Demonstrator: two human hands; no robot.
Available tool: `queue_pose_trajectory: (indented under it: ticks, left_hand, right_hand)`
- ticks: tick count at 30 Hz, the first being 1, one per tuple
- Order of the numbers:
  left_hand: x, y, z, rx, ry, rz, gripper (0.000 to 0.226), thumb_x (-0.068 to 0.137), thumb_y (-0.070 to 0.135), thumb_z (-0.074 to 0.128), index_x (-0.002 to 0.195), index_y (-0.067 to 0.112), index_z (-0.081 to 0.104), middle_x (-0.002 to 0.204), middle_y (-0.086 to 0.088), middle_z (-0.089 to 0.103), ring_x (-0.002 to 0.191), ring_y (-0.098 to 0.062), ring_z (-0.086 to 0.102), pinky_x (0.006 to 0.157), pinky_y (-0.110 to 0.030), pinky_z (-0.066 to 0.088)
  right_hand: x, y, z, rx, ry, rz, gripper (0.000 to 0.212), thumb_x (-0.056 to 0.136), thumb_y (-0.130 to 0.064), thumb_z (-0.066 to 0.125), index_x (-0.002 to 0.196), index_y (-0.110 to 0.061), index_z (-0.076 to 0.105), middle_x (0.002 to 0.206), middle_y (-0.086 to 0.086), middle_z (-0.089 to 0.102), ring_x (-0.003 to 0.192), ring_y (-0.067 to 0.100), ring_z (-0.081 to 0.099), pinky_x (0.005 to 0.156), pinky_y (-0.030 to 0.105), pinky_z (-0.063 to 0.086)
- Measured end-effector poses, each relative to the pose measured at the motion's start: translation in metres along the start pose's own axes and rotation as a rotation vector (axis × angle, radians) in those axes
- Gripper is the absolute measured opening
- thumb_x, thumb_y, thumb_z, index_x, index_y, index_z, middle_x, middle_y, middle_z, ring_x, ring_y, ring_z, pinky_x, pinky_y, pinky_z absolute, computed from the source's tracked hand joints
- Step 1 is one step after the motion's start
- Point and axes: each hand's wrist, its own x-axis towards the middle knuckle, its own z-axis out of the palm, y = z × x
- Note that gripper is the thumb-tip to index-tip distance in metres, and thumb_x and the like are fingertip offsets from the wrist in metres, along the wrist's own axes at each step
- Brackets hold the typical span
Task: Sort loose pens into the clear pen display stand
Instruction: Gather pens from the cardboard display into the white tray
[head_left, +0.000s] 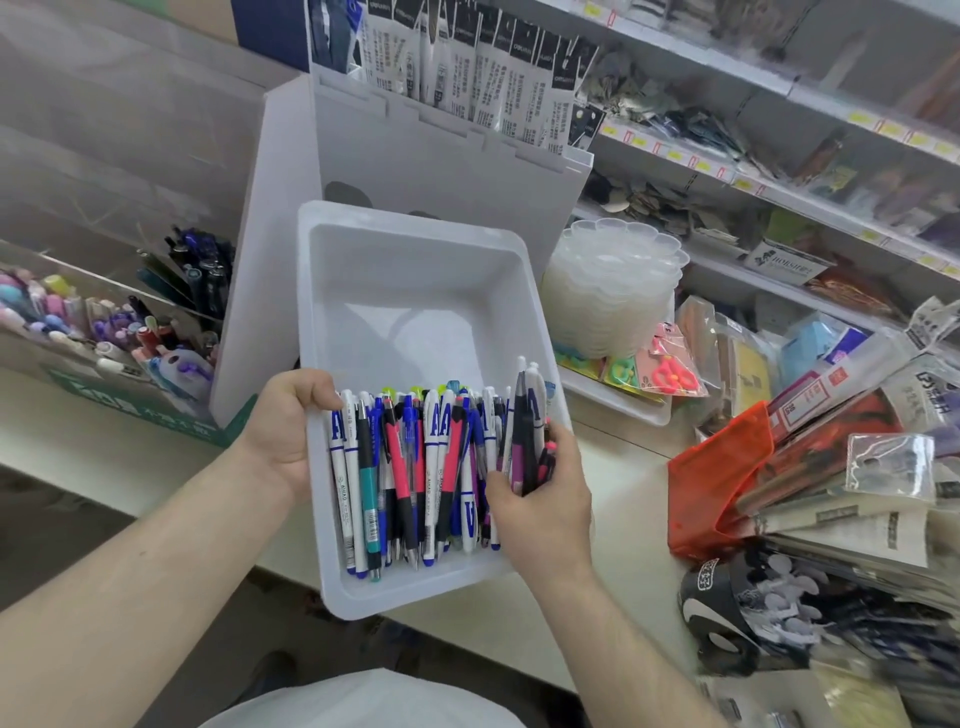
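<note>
White translucent plastic tray (415, 291), rectangular w/ rounded corners, held tilted over the pale counter (623, 499), near end lower. Loose pens (415, 467) all piled in the near half, lying roughly parallel, tips toward the person; far half of tray bare. Mix of white-barrel pens w/ blue lettering, pink/black, blue, one teal.

Left hand (291, 431) holds tray's left rim: thumb over the edge inside, fingers under, grip closed on the rim. Right hand (540, 499) at tray's right side, grip pinched around a small bunch of pens (527, 415) – white, black, purple barrels – standing more upright than the rest, tops sticking above the pile. Thumb across front of the bunch, fingertips behind.

Clear pen display stand (104, 312) sits at left on the counter, well apart from the tray, w/ compartments: pastel & purple pens in the left part, dark blue/black pens upright in the right part. Exact dividers hard to tell thru the clear walls.

Behind the tray: tall white plastic display box (426, 156) w/ packaged items in black-white wrappers at top. Right of tray: stack of clear scalloped plastic dishes (613, 291), pink scissors in packs (670, 374), orange plastic pouch (722, 478), assorted packaged stationery. Store shelves (779, 130) at upper right, blurred.
</note>
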Motion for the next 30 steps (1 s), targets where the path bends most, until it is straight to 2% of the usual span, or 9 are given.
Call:
queue_pose_trajectory:
  ticks: [3, 5, 8, 11, 15, 18, 23, 27, 30]
  left_hand:
    - [-0.001, 0.0, 0.002, 0.0, 0.0, 0.005, 0.067, 0.013, 0.016, 0.075, 0.073, 0.008, 0.045, 0.062, -0.01, 0.053, 0.054, -0.027, 0.06, 0.053, -0.03, 0.054]
    - [-0.001, 0.001, 0.004, -0.002, -0.002, 0.01, 0.066, 0.013, 0.016, 0.074, 0.072, 0.007, 0.046, 0.061, -0.01, 0.054, 0.053, -0.026, 0.061, 0.052, -0.03, 0.055]
    - [-0.001, 0.003, 0.005, -0.008, -0.018, -0.001, 0.067, 0.014, 0.016, 0.074, 0.074, 0.005, 0.047, 0.061, -0.011, 0.055, 0.054, -0.027, 0.061, 0.053, -0.031, 0.055]
    - [-0.003, 0.003, 0.006, -0.007, -0.025, 0.004, 0.065, 0.014, 0.015, 0.075, 0.071, 0.005, 0.048, 0.06, -0.01, 0.055, 0.053, -0.026, 0.061, 0.053, -0.03, 0.055]
    - [-0.004, 0.001, 0.013, -0.022, -0.028, 0.039, 0.053, 0.009, 0.013, 0.075, 0.056, 0.006, 0.05, 0.053, -0.007, 0.053, 0.046, -0.023, 0.058, 0.048, -0.027, 0.054]
    - [-0.002, 0.0, 0.013, -0.041, -0.023, 0.041, 0.048, 0.009, 0.013, 0.074, 0.051, 0.01, 0.048, 0.053, -0.006, 0.051, 0.046, -0.022, 0.057, 0.049, -0.026, 0.053]
    - [0.01, -0.001, 0.005, -0.062, -0.002, -0.025, 0.07, 0.017, 0.014, 0.074, 0.077, 0.017, 0.038, 0.073, -0.008, 0.041, 0.059, -0.027, 0.054, 0.061, -0.031, 0.052]
    - [0.013, 0.0, 0.006, -0.084, -0.013, -0.025, 0.07, 0.018, 0.013, 0.073, 0.077, 0.018, 0.037, 0.074, -0.007, 0.04, 0.058, -0.027, 0.054, 0.06, -0.032, 0.053]
    - [0.011, -0.001, 0.003, -0.093, -0.019, -0.015, 0.068, 0.017, 0.013, 0.073, 0.076, 0.017, 0.038, 0.068, -0.007, 0.043, 0.056, -0.026, 0.054, 0.058, -0.03, 0.053]
  right_hand:
    - [0.003, 0.003, 0.005, -0.064, 0.003, -0.009, 0.042, 0.08, -0.011, 0.071, 0.111, -0.037, 0.057, 0.091, -0.011, 0.067, 0.084, 0.004, 0.063, 0.078, 0.026, 0.052]
    - [0.008, 0.004, 0.008, -0.197, 0.028, -0.058, 0.043, 0.08, -0.024, 0.073, 0.117, -0.036, 0.055, 0.103, -0.011, 0.062, 0.099, 0.011, 0.056, 0.093, 0.034, 0.049]
    - [0.012, 0.002, 0.007, -0.411, 0.064, -0.077, 0.073, 0.075, -0.047, 0.077, 0.135, -0.021, 0.046, 0.121, -0.004, 0.048, 0.115, 0.014, 0.037, 0.107, 0.031, 0.031]
    - [0.014, 0.001, 0.006, -0.497, 0.078, -0.045, 0.089, 0.076, -0.058, 0.073, 0.144, -0.016, 0.036, 0.133, 0.003, 0.04, 0.124, 0.02, 0.031, 0.11, 0.034, 0.024]
    - [0.022, -0.002, 0.007, -0.453, 0.109, -0.059, 0.076, 0.084, -0.056, 0.065, 0.144, -0.018, 0.039, 0.128, 0.005, 0.045, 0.119, 0.02, 0.034, 0.104, 0.031, 0.026]
    - [0.032, -0.011, 0.007, -0.458, 0.099, -0.034, 0.073, 0.089, -0.059, 0.059, 0.144, -0.016, 0.037, 0.128, 0.007, 0.044, 0.12, 0.023, 0.037, 0.102, 0.035, 0.032]
    - [0.05, -0.03, 0.011, -0.52, 0.089, 0.056, 0.076, 0.09, -0.06, 0.057, 0.143, -0.011, 0.031, 0.138, 0.012, 0.034, 0.127, 0.03, 0.034, 0.101, 0.042, 0.039]
    - [0.054, -0.036, 0.014, -0.444, 0.051, 0.172, 0.07, 0.088, -0.055, 0.061, 0.139, -0.013, 0.036, 0.143, 0.01, 0.029, 0.134, 0.03, 0.025, 0.111, 0.043, 0.027]
    - [0.042, -0.027, 0.012, -0.374, 0.056, 0.13, 0.064, 0.089, -0.042, 0.064, 0.141, -0.017, 0.036, 0.144, 0.007, 0.029, 0.134, 0.026, 0.026, 0.114, 0.039, 0.023]
